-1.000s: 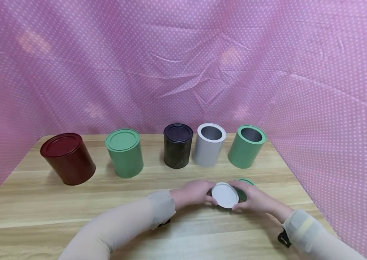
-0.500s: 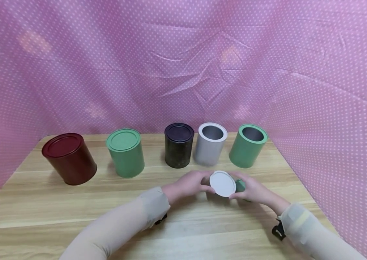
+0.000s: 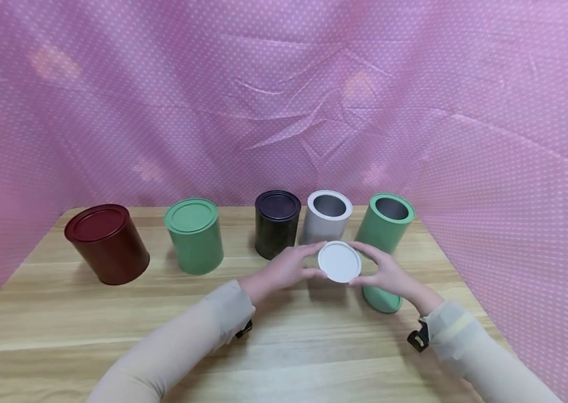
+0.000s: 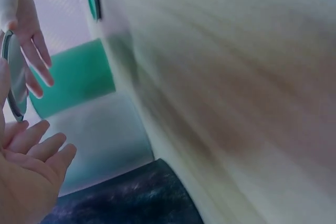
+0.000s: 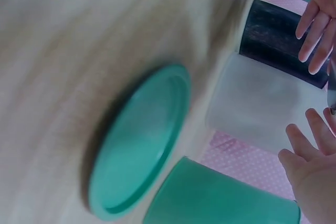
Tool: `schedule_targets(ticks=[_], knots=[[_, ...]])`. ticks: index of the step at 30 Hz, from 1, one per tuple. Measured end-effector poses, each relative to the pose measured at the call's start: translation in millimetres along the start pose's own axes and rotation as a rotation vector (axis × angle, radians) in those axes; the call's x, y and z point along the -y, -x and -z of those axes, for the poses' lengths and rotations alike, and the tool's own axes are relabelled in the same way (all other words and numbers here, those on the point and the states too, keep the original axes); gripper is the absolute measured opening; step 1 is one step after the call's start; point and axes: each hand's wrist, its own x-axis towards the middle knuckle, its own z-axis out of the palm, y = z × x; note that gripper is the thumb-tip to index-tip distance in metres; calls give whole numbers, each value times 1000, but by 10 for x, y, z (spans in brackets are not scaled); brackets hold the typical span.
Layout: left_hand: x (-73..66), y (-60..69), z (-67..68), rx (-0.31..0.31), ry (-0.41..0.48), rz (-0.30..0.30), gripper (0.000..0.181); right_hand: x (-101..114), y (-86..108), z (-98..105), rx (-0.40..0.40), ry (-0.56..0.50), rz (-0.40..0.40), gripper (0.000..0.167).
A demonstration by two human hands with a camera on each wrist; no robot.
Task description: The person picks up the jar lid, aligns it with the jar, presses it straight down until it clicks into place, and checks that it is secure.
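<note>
Left hand (image 3: 286,270) and right hand (image 3: 389,275) pinch the white lid (image 3: 339,262) between them.

Lid (image 3: 339,262) was plain white. Open can (image 3: 321,230) next to the black one was greyish white, grey inside; the other open can (image 3: 380,235) was green, also grey inside. Loose lid (image 3: 382,301) on the bench (image 3: 294,364) was green. Lidded cans: one dark red (image 3: 118,253), one green (image 3: 196,247), one black (image 3: 276,235) with faint mottling. Bench was pale yellow-brown with streaky wood grain. Cloth backdrop (image 3: 284,73) was pink-purple with small white dots. Sleeves (image 3: 178,352) were plain beige.
</note>
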Motion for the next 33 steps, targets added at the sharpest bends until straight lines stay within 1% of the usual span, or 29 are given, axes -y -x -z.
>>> schedule_targets(ticks=[3, 10, 14, 20, 27, 33], knots=[[-23, -13, 65, -21, -2, -13, 75, 55, -36, 40, -5, -2, 10, 82], [-90, -45, 210, -83, -9, -50, 74, 147, -129, 117, -37, 56, 56, 83], [-122, -100, 297, -105, -35, -77, 74, 186, -193, 180, -36, 77, 43, 83], [-166, -182, 451, -85, -71, -90, 75, 218, -305, 302, -15, 78, 3, 81], [-197, -277, 599, -71, -131, -96, 76, 245, -443, 413, -15, 88, 38, 83], [-219, -368, 729, -47, -164, -76, 76, 289, -563, 500, -4, 100, 15, 83]])
